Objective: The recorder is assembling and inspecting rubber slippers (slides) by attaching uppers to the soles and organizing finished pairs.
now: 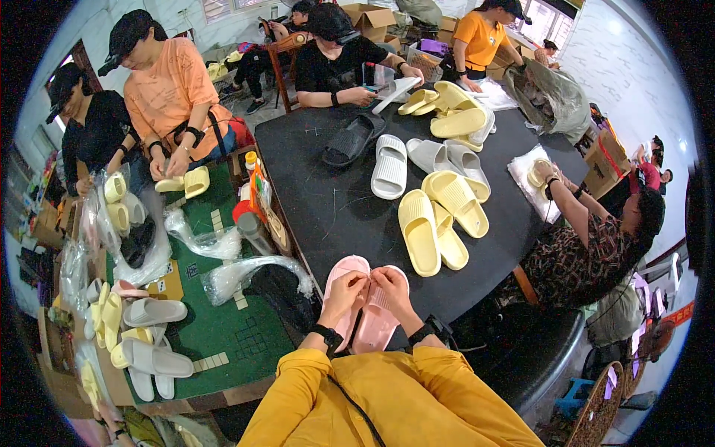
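A pair of pink slide slippers lies side by side at the table's near edge, close against me: a left slipper [348, 268] and a right slipper [375, 331]. My left hand [347, 292] is bent over the left slipper's strap, its fingertips pinched together. Over the other strap, my right hand [392, 290] pinches in the same way. The fingertips of both hands meet above the gap between the slippers. Whatever they hold there is too small to make out.
Yellow slippers [420, 232], a white slipper [389, 167] and a black slipper [353, 140] lie ahead on the black table [305, 186]. On the green table [238, 328] to my left are grey slippers [155, 313] and plastic bags [257, 276]. Several co-workers surround the tables.
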A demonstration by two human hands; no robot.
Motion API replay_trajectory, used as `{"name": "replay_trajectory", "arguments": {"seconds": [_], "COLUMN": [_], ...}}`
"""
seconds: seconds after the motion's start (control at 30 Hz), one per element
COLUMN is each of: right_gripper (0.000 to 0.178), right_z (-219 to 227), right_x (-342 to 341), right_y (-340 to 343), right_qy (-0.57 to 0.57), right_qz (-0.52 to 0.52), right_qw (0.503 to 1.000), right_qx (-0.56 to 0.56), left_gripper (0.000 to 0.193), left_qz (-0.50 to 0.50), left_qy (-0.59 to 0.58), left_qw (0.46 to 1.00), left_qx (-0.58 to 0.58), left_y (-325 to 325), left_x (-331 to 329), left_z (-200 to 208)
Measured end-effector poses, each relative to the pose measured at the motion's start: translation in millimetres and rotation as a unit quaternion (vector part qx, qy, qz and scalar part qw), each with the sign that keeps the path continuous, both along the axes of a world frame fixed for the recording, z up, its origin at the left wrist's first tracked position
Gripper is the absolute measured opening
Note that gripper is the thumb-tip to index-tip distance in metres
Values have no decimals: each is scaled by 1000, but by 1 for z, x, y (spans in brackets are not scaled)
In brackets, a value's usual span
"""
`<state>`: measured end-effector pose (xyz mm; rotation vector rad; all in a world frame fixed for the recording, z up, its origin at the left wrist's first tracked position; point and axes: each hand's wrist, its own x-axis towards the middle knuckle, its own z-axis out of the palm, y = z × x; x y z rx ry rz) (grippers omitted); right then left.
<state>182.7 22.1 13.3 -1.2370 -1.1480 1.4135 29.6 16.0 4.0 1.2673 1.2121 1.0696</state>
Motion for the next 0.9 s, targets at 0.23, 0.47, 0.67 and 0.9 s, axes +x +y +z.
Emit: {"name": "replay_trajectory", "arguments": {"seconds": [0.23, 0.47, 0.67, 0.9], "right_gripper": [15, 14, 14, 15], "right_z": [4, -5, -5, -6], "right_x": [0, 1, 1, 3], "right_y": [-1, 1, 1, 4], "right_qy": [1, 7, 17, 19], "right_qz": [-1, 0, 0, 5], "right_qw": [1000, 1000, 1000, 999], "right_qx": [-11, -10, -17, -40], "left_gripper": [13, 13, 13, 14], "left_qz": [-5, -1, 0, -12], "left_qy": [5, 14, 8, 14], "left_qw": [1000, 1000, 1000, 999], "left_qx": [-4, 12, 4, -33], "left_y": [0, 0, -1, -2], "left_x": [0, 0, 1, 1], "left_z": [2, 3, 9, 19]}}
